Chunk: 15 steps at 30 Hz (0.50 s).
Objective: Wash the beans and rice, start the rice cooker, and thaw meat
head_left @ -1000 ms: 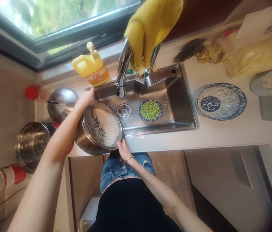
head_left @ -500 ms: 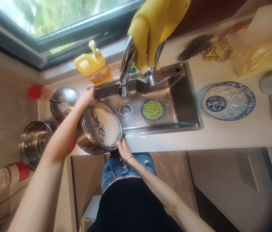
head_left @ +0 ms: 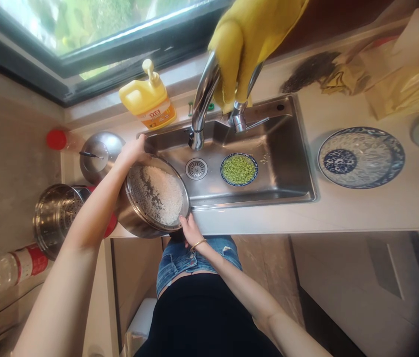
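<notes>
My two hands hold a steel pot of white rice, tilted over the left end of the sink. My left hand grips the pot's far rim beside the sink's corner. My right hand, with a gold bracelet on the wrist, is closed on the near rim at the counter's front edge. The faucet arches over the sink just right of the pot. A small bowl of green beans stands in the basin next to the drain.
A yellow rubber glove hangs over the faucet. A yellow soap bottle stands on the sill. A steel lid and a perforated steamer pot lie left of the sink. On the right counter are a blue-and-white plate and bags.
The whole scene has slid a little to the right in the view as my head moved. My hands and the tilted pot have kept their place.
</notes>
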Tool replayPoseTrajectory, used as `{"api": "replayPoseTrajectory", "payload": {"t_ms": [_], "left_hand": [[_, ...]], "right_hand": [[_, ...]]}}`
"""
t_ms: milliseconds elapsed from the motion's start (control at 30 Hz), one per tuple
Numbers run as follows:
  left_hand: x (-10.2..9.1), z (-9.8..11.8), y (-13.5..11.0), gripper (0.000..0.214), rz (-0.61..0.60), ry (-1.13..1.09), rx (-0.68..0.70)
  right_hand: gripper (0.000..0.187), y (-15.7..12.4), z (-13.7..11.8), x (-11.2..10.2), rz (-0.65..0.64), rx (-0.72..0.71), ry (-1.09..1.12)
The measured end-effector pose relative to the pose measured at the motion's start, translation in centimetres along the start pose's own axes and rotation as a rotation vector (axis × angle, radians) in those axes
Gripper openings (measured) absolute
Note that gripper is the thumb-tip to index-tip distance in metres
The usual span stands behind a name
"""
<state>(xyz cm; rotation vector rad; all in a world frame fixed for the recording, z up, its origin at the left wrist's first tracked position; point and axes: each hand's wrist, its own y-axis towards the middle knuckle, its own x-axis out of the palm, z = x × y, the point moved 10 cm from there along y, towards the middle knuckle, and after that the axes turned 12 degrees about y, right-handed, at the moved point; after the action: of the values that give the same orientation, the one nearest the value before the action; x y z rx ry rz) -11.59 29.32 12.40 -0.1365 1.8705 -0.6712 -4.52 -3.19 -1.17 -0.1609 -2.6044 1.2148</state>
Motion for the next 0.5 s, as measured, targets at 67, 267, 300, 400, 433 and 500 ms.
{"api": "replayPoseTrajectory", "payload": {"t_ms": [67,267,300,400,433,500], "left_hand": [[0.15,-0.15,0.09,0.087,0.002,-0.005,-0.002],[0.32,-0.19,0.24,0.088,-0.007,-0.01,-0.001],[0.34,-0.21,0.25,0.088,-0.012,-0.007,-0.005],[0.31,-0.18,0.33,0.088,-0.013,-0.003,-0.006],[0.28,-0.18,0.37,0.088,-0.011,-0.003,-0.006],[0.23,-0.2,0.46,0.088,-0.008,-0.002,-0.006]], "right_hand": [[0.052,0.03,0.06,0.11,-0.004,0.005,0.008],[0.05,0.23,0.34,0.45,-0.008,0.013,0.012],[0.05,0.24,0.34,0.47,-0.007,0.014,0.01],[0.051,0.23,0.24,0.43,-0.002,0.021,0.0],[0.051,0.22,0.2,0.4,-0.002,0.024,-0.002],[0.051,0.21,0.16,0.38,-0.005,0.03,-0.001]]}}
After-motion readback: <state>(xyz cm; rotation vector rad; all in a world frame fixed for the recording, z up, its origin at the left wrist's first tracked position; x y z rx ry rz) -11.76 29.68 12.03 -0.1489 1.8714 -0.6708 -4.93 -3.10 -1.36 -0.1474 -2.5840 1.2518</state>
